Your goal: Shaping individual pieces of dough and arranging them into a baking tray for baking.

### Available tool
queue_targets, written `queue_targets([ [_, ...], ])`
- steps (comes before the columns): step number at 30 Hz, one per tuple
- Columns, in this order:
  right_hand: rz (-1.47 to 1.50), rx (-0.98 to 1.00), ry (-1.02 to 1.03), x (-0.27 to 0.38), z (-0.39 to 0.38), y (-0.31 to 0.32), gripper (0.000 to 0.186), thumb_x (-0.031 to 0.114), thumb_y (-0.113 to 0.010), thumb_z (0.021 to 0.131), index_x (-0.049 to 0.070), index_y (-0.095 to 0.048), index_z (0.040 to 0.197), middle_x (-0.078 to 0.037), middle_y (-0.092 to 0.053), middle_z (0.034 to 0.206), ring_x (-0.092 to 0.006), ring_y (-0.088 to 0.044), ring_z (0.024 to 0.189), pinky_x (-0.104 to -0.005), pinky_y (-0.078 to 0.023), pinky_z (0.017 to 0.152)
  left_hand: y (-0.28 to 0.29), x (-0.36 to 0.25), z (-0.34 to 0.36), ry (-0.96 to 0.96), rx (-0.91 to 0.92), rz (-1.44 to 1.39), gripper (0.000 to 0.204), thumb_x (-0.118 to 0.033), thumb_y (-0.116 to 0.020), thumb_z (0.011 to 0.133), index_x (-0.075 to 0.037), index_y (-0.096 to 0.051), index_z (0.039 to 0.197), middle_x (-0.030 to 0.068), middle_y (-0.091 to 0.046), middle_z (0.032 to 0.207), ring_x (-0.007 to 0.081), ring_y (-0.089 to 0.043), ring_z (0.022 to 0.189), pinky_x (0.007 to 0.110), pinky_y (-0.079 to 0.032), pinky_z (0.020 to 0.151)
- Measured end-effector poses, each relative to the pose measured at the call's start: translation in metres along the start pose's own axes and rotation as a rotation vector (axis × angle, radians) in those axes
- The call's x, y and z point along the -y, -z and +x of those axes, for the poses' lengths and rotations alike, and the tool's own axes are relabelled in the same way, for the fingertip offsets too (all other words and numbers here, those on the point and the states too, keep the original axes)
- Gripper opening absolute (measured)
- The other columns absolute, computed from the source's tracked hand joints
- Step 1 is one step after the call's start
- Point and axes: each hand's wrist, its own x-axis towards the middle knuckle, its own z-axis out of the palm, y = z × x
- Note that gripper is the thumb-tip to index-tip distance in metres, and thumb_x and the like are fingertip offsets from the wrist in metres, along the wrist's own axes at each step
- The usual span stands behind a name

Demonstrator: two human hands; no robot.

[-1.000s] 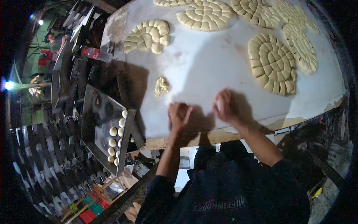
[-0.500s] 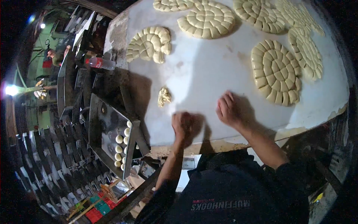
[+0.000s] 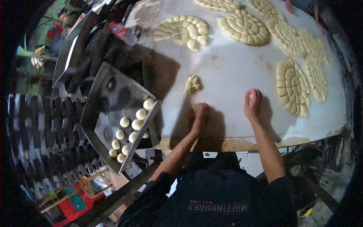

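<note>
My left hand (image 3: 200,111) is low over the pale work table, its fingers curled down. Any piece under it is hidden. To its right, my right hand (image 3: 252,103) is also closed at the table top. A pale spot shows among its fingers, too small to name. Just beyond my left hand lies a small rough lump of dough (image 3: 193,84). At the far left of the table is a partly pulled-apart round of cut dough (image 3: 182,30). Right of my right hand lies a scored spiral round of dough (image 3: 292,87).
A metal tray (image 3: 101,102) with several smooth dough balls (image 3: 124,122) tilts at the table's left. More cut dough rounds (image 3: 245,28) cover the far and right side. A plastic bottle (image 3: 123,33) lies beyond the tray. Another person's hand (image 3: 289,7) rests at the far edge.
The view has turned, so the table and dough sit differently in the picture and the tray looks nearer. Both hands remain curled at the table, slightly farther apart. Another person's hand has come into view.
</note>
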Motion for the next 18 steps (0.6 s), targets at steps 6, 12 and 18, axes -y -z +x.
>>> queue_targets([
  [6, -0.206, 0.368, -0.459, -0.034, -0.043, 0.083, 0.011, 0.008, -0.054, 0.088, 0.001, -0.062, 0.090, -0.013, -0.062, 0.092, -0.0258, -0.062, 0.079, -0.0368, -0.050, 0.066, 0.170, 0.008, -0.136, -0.412, 0.385, -0.542, 0.056, -0.003, -0.064, 0.076, 0.001, -0.049, 0.130, 0.0183, -0.066, 0.102, 0.0363, -0.064, 0.095, 0.042, -0.051, 0.084],
  [12, 0.496, 0.569, -0.402, 0.137, -0.019, 0.043, 0.025, 0.022, -0.054, 0.093, -0.001, -0.064, 0.094, -0.009, -0.065, 0.088, -0.0168, -0.062, 0.080, -0.0351, -0.053, 0.074, 0.326, 0.060, -0.098, -0.410, -0.036, -0.710, 0.042, -0.012, -0.072, 0.076, -0.003, -0.061, 0.115, 0.0190, -0.064, 0.109, 0.0354, -0.062, 0.103, 0.040, -0.050, 0.087],
  [18, 0.544, 0.230, 0.521, 0.381, 0.040, -0.034, 0.030, 0.020, -0.069, 0.081, 0.000, -0.060, 0.102, -0.015, -0.062, 0.099, -0.0359, -0.061, 0.093, -0.0415, -0.050, 0.081, 0.295, 0.179, -0.012, -0.364, -0.034, -0.117, 0.048, -0.030, -0.075, 0.075, -0.001, -0.060, 0.111, 0.0215, -0.065, 0.098, 0.0390, -0.057, 0.107, 0.042, -0.043, 0.100],
])
